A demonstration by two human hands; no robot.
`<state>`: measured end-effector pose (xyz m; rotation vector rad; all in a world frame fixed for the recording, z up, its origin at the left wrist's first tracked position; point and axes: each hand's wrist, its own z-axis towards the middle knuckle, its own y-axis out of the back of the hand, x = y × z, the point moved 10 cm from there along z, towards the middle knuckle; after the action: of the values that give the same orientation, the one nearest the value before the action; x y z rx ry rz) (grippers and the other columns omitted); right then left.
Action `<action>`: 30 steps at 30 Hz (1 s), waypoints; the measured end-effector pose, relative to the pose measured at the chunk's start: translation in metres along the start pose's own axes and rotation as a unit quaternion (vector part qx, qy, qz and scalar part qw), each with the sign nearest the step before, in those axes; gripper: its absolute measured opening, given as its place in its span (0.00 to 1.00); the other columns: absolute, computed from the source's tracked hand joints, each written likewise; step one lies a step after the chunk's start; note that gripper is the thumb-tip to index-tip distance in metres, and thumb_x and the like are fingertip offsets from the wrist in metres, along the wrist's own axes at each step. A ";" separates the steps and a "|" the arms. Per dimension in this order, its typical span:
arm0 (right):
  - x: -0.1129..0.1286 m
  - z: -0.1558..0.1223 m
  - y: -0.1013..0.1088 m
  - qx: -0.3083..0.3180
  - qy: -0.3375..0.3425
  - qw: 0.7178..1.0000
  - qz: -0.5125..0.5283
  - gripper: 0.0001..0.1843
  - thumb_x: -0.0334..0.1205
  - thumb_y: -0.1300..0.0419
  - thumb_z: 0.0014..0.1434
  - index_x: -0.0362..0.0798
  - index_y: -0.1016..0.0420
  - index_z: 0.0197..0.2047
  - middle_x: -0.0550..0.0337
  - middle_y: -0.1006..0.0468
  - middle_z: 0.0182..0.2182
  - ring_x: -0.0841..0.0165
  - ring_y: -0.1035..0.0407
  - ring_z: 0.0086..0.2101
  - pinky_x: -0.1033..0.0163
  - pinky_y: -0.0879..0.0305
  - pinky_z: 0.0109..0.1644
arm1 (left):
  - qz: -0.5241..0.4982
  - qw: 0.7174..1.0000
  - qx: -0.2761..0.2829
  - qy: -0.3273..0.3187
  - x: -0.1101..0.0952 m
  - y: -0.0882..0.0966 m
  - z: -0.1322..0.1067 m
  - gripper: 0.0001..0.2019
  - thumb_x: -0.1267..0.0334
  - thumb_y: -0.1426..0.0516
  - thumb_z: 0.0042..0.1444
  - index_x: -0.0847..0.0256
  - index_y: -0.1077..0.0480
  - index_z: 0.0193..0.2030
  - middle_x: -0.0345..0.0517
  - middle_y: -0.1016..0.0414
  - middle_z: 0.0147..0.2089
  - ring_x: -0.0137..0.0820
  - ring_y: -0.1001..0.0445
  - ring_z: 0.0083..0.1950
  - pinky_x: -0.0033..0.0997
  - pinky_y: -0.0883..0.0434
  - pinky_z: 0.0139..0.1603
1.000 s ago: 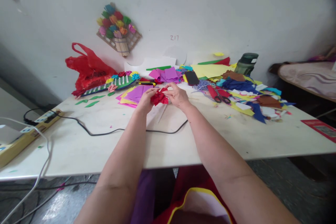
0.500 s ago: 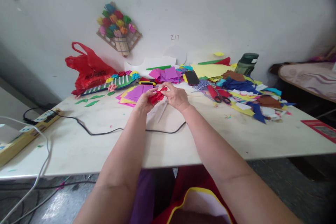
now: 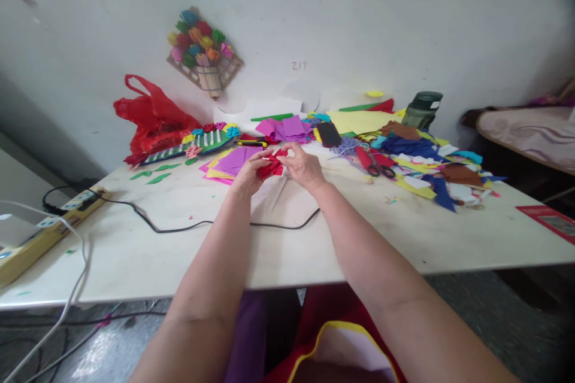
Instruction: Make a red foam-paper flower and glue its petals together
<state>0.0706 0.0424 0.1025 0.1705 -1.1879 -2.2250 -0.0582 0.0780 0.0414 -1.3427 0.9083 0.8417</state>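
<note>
A small piece of crumpled red paper (image 3: 272, 166) is held between my two hands, above the middle of the table. My left hand (image 3: 250, 175) is closed on its left side, fingers curled around the edge. On the other side my right hand (image 3: 303, 166) pinches it between thumb and fingers. Beneath the hands, a thin whitish stick-like thing (image 3: 279, 191) slants over the table; what it is I cannot make out. Just left of my left hand lies a stack of purple, yellow and pink paper sheets (image 3: 234, 161).
Scissors with red handles (image 3: 371, 163), a phone (image 3: 329, 134) and a heap of paper scraps (image 3: 431, 158) lie to the right, before a green bottle (image 3: 422, 109). Leftward are a red plastic bag (image 3: 155, 122), green paper leaves (image 3: 158, 178) and a power strip (image 3: 58, 230). A black cable (image 3: 179, 229) crosses the table.
The red paper has changed shape slightly between my fingers and looks more spread. Both hands stay in nearly the same place; the view has shifted a little.
</note>
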 end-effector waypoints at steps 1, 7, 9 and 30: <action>-0.002 0.000 0.000 -0.002 0.000 1.000 0.007 0.19 0.41 0.53 0.67 0.61 0.22 0.50 0.64 0.29 0.58 0.66 0.28 0.39 0.65 0.40 0.35 | 0.004 1.000 0.011 -0.006 0.000 -0.001 0.000 0.20 0.76 0.42 0.41 0.63 0.27 0.44 0.43 0.21 0.33 0.29 0.22 0.32 0.29 0.25 0.36; -0.007 0.001 -0.001 -0.012 -0.004 1.000 0.016 0.19 0.44 0.51 0.66 0.63 0.24 0.54 0.64 0.28 0.57 0.67 0.28 0.39 0.65 0.39 0.36 | 0.021 0.999 0.040 -0.027 -0.002 -0.004 0.000 0.16 0.75 0.40 0.42 0.64 0.26 0.40 0.45 0.21 0.33 0.29 0.22 0.34 0.30 0.25 0.41; -0.008 0.001 -0.001 -0.011 -0.006 1.000 0.015 0.18 0.45 0.51 0.67 0.62 0.22 0.52 0.64 0.28 0.57 0.67 0.28 0.38 0.65 0.39 0.36 | 0.023 0.998 0.040 -0.031 -0.003 -0.005 -0.001 0.15 0.75 0.40 0.42 0.65 0.25 0.40 0.45 0.21 0.33 0.29 0.22 0.34 0.30 0.25 0.41; -0.022 0.000 -0.004 0.005 -0.020 1.000 0.008 0.16 0.47 0.48 0.66 0.64 0.20 0.49 0.65 0.26 0.54 0.69 0.28 0.37 0.66 0.39 0.36 | 0.029 0.998 0.009 -0.049 -0.008 0.000 -0.001 0.12 0.72 0.41 0.42 0.66 0.25 0.36 0.47 0.21 0.33 0.31 0.23 0.32 0.31 0.25 0.34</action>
<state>0.0868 0.0566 0.0955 0.1204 -1.2191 -2.2180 -0.0614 0.0771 0.0487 -1.2538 0.8789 0.9347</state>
